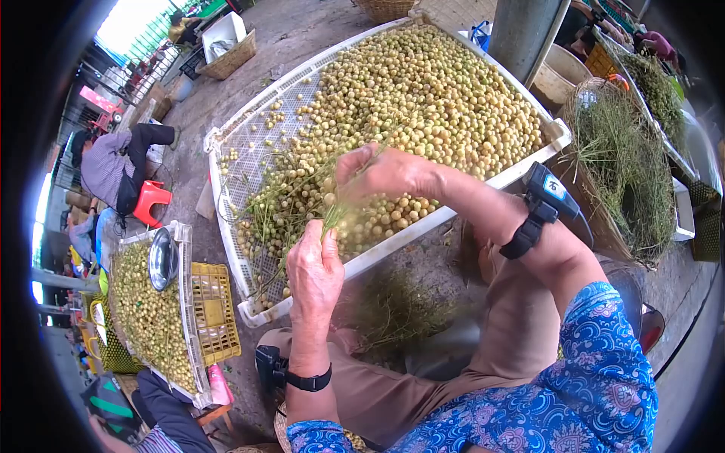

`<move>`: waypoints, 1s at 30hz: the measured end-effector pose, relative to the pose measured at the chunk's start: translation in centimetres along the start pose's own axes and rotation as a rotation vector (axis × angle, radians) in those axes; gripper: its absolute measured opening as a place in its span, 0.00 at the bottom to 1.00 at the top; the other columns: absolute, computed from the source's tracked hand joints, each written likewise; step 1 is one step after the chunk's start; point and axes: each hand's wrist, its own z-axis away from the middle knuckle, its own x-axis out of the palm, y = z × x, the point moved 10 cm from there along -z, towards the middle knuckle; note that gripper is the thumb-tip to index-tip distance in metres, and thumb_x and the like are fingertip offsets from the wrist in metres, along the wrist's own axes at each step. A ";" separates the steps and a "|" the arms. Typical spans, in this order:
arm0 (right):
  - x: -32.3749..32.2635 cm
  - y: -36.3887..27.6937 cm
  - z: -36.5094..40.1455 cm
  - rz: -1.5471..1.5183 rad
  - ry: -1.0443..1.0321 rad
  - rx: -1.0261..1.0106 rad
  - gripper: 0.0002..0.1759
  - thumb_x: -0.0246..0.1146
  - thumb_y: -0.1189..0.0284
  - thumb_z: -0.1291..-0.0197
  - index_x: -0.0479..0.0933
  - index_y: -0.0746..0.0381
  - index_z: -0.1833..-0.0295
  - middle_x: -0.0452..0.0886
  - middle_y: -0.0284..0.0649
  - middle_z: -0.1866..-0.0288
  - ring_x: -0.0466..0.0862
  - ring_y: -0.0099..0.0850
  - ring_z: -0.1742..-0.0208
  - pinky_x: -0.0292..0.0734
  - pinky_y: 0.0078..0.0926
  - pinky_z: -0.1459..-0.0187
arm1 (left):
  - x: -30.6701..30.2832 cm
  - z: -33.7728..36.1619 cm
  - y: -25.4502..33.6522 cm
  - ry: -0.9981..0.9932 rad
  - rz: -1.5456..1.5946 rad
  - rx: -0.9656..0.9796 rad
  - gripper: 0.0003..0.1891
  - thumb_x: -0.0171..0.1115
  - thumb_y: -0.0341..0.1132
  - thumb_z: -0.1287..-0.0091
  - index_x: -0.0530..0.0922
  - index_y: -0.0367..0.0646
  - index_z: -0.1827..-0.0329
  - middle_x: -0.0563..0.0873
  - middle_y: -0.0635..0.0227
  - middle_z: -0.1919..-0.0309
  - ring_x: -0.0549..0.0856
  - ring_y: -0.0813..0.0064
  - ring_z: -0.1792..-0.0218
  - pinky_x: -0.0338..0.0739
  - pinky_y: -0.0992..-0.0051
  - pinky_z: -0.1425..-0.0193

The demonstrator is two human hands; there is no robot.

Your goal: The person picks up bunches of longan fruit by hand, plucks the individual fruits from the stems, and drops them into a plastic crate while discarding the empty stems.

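My left hand (313, 268) is closed around a bunch of thin green stems (330, 215) at the near edge of a white mesh tray (232, 192). Just above it, my right hand (385, 174) has curled fingers at the top of the stems, a little blurred; what lies between its fingers is hidden. Small round yellow-brown fruits (430, 90) are heaped in the tray, thickest at the far and right side. More fruits still on green stems (279, 204) lie at the tray's left, beside my left hand.
Bare stems (396, 306) lie on the ground between my legs. A box heaped with stripped twigs (623, 162) stands right, near a metal post (529, 34). Left are another fruit tray (143, 302) with a metal bowl (162, 259), a yellow crate (214, 313), a red stool (151, 202) and seated people.
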 end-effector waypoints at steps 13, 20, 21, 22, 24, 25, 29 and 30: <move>-1.0 1.9 0.2 -0.540 0.009 0.094 0.10 0.56 0.65 0.43 0.73 0.61 0.65 0.70 0.28 0.79 0.62 0.15 0.86 0.51 0.12 0.88 | -0.3 0.4 0.4 -0.017 0.063 0.021 0.06 0.52 0.26 0.42 0.72 0.35 0.63 0.77 0.50 0.78 0.78 0.50 0.76 0.70 0.61 0.74; 0.3 1.0 -0.1 -0.197 -0.062 -0.085 0.09 0.62 0.68 0.47 0.75 0.61 0.63 0.75 0.29 0.75 0.71 0.18 0.76 0.67 0.17 0.73 | 0.1 0.3 0.8 -0.028 0.065 0.046 0.06 0.51 0.26 0.42 0.72 0.34 0.63 0.78 0.49 0.76 0.78 0.50 0.75 0.71 0.61 0.74; 0.4 0.8 -0.1 -0.145 -0.045 -0.091 0.10 0.62 0.68 0.47 0.74 0.61 0.62 0.75 0.29 0.74 0.72 0.18 0.75 0.67 0.17 0.72 | 0.1 0.2 0.8 -0.030 0.064 0.047 0.06 0.51 0.26 0.42 0.72 0.34 0.63 0.78 0.49 0.76 0.78 0.50 0.75 0.71 0.61 0.74; -0.2 -0.4 0.2 -0.015 0.040 -0.203 0.09 0.61 0.68 0.46 0.74 0.62 0.64 0.76 0.31 0.73 0.73 0.18 0.74 0.69 0.18 0.71 | 0.1 0.2 0.7 -0.023 0.067 0.052 0.06 0.51 0.26 0.42 0.72 0.34 0.63 0.78 0.49 0.76 0.78 0.50 0.75 0.71 0.61 0.74; -1.0 -1.0 0.7 -0.080 0.145 -0.185 0.08 0.60 0.68 0.46 0.74 0.62 0.65 0.76 0.31 0.74 0.73 0.19 0.74 0.70 0.19 0.70 | 0.0 0.2 0.5 -0.016 0.068 0.051 0.06 0.51 0.26 0.42 0.72 0.34 0.63 0.78 0.49 0.76 0.78 0.50 0.75 0.71 0.61 0.74; -2.0 -1.0 1.1 -0.142 0.252 -0.165 0.08 0.59 0.68 0.45 0.74 0.62 0.67 0.76 0.32 0.74 0.74 0.20 0.73 0.71 0.20 0.69 | 0.0 0.2 0.5 -0.019 0.073 0.051 0.06 0.51 0.26 0.42 0.72 0.34 0.63 0.78 0.49 0.76 0.78 0.50 0.75 0.71 0.61 0.74; -2.1 0.2 0.7 -0.581 0.114 -0.077 0.10 0.56 0.65 0.45 0.72 0.62 0.65 0.74 0.32 0.76 0.63 0.14 0.85 0.55 0.13 0.86 | 0.0 0.2 1.0 -0.048 0.087 0.061 0.07 0.52 0.26 0.42 0.72 0.34 0.63 0.77 0.48 0.76 0.78 0.49 0.76 0.71 0.61 0.74; -1.2 0.2 0.6 -0.789 0.014 -0.042 0.11 0.55 0.65 0.45 0.72 0.62 0.64 0.73 0.32 0.77 0.59 0.11 0.88 0.48 0.11 0.90 | 0.0 0.1 1.0 -0.047 0.086 0.063 0.07 0.52 0.26 0.42 0.72 0.34 0.63 0.77 0.48 0.76 0.78 0.49 0.76 0.71 0.61 0.74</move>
